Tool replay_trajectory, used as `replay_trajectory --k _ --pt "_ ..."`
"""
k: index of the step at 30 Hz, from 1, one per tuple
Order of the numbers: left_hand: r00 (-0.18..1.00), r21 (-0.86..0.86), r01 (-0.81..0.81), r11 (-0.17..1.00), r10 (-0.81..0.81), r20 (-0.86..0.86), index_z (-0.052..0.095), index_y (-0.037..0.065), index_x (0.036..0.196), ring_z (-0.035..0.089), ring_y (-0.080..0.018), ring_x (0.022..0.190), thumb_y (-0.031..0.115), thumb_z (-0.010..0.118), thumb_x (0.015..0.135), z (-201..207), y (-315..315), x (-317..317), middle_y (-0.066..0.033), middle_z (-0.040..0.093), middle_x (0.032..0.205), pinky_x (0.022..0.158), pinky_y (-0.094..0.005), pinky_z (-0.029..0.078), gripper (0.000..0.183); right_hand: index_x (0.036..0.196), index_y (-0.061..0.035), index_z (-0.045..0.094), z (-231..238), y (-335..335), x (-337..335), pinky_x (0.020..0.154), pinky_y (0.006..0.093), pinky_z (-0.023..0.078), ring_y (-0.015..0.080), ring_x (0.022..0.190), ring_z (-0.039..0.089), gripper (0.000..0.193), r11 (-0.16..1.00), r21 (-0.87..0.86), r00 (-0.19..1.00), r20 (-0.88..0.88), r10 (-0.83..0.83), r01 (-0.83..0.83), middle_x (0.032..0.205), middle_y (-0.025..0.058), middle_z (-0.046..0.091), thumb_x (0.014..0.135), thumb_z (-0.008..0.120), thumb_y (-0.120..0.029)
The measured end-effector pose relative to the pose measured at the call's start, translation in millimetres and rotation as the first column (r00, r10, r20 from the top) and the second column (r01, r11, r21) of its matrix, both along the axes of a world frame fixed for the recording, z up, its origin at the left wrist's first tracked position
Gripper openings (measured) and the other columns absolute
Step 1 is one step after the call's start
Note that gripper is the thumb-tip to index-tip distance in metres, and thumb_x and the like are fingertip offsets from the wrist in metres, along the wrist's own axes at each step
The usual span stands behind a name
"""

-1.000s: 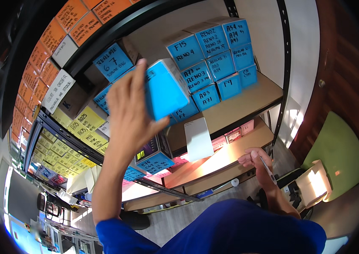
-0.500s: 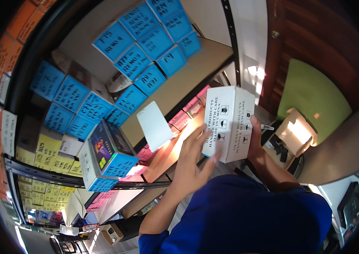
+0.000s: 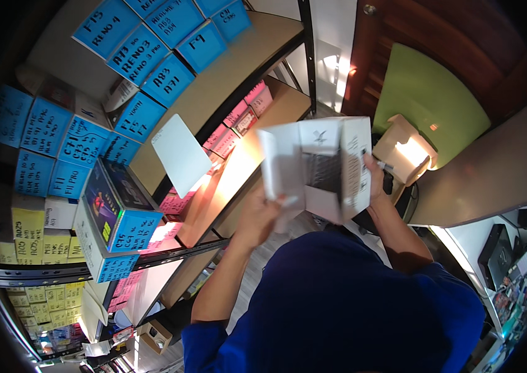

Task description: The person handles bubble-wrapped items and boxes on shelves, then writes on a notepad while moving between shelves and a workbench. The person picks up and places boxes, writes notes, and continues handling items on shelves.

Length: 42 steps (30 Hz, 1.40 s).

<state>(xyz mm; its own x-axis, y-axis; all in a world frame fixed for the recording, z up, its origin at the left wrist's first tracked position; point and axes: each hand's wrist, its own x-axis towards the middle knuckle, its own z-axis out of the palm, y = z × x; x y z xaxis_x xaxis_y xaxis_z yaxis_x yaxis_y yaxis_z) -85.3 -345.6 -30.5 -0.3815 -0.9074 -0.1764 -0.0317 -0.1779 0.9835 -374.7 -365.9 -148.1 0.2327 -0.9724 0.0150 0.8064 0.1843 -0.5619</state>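
In front of my chest I hold a white cardboard box point(image 3: 356, 168) with its front side folded open. Dark items packed close together point(image 3: 324, 171) show inside; I cannot tell their kind. My right hand point(image 3: 376, 183) grips the box's right side, and a slim pen-like thing point(image 3: 386, 166) sticks out beside its fingers. At the opened flap point(image 3: 283, 168) on the left, my left hand point(image 3: 260, 214) pinches the lower edge, slightly blurred by motion.
Blue-labelled boxes point(image 3: 170, 81) fill the shelf at left, with a dark printed box point(image 3: 120, 199) at its edge and a white card point(image 3: 181, 155) standing out. Pink-labelled boxes point(image 3: 226, 140) lie lower. A green chair back point(image 3: 431, 105) bears an open brown box point(image 3: 403, 149) at right.
The box was closed and is now open at the front, its flap swung left by my left hand. My left hand has moved down and left. The shelves have shifted left in view.
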Motion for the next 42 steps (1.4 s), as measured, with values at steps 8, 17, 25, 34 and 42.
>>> replay_trajectory --k 8,17,25,34,42 --pt "0.734 -0.669 0.015 0.743 0.447 0.512 0.048 0.001 0.156 0.044 -0.0366 0.147 0.016 0.063 0.1 -16.3 18.6 2.7 -0.0237 0.04 0.164 0.12 -0.0514 0.035 0.06 0.154 -0.009 0.052 19.3 13.5 18.7 0.112 0.0522 0.053 0.0333 0.128 0.066 0.08 0.989 0.131 0.978 0.202 0.047 -0.074 0.143 0.018 0.064 0.1 0.054 -0.068" --pt "0.921 -0.767 0.169 0.619 0.179 0.347 0.068 0.012 0.135 0.065 -0.0328 0.119 0.017 0.064 0.103 -0.9 42.0 6.9 -0.0099 0.077 0.113 0.103 -0.0458 0.049 0.033 0.147 0.0013 0.056 31.3 24.3 40.4 0.104 0.0429 0.058 0.0294 0.117 0.072 0.069 0.998 0.045 0.999 0.002 0.036 -0.037 0.134 0.0185 0.071 0.101 0.065 -0.049" --pt "0.907 -0.114 -0.16 0.981 0.192 0.376 0.066 0.004 0.136 0.067 -0.018 0.059 0.026 0.068 0.104 11.3 57.1 1.1 -0.0123 0.068 0.066 0.064 -0.0333 0.053 0.039 0.139 -0.0009 0.063 24.2 26.9 67.0 0.087 0.0348 0.064 0.0216 0.099 0.077 0.058 0.981 0.159 0.993 -0.046 -0.106 0.112 0.118 0.0142 0.077 0.103 0.063 -0.047" --pt "0.756 -0.317 -0.063 0.946 0.253 0.604 0.065 0.0 0.125 0.071 -0.0311 0.077 0.031 0.077 0.095 2.2 40.5 11.0 -0.0158 0.069 0.084 0.072 -0.0414 0.053 0.045 0.146 0.0023 0.054 40.4 38.7 93.3 0.09 0.0354 0.064 0.024 0.103 0.076 0.08 0.994 0.098 0.953 -0.292 0.082 -0.056 0.122 0.0174 0.074 0.095 0.069 -0.058" --pt "0.966 -0.206 -0.162 0.965 0.198 0.166 0.059 -0.006 0.119 0.074 -0.0287 0.098 0.024 0.072 0.099 -27.8 38.3 19.5 -0.0243 0.073 0.104 0.085 -0.0395 0.055 0.038 0.145 0.0033 0.054 35.6 38.6 102.8 0.085 0.0355 0.065 0.0245 0.101 0.077 0.084 0.997 0.069 0.92 -0.386 0.068 -0.045 0.121 0.0185 0.074 0.094 0.07 -0.062"
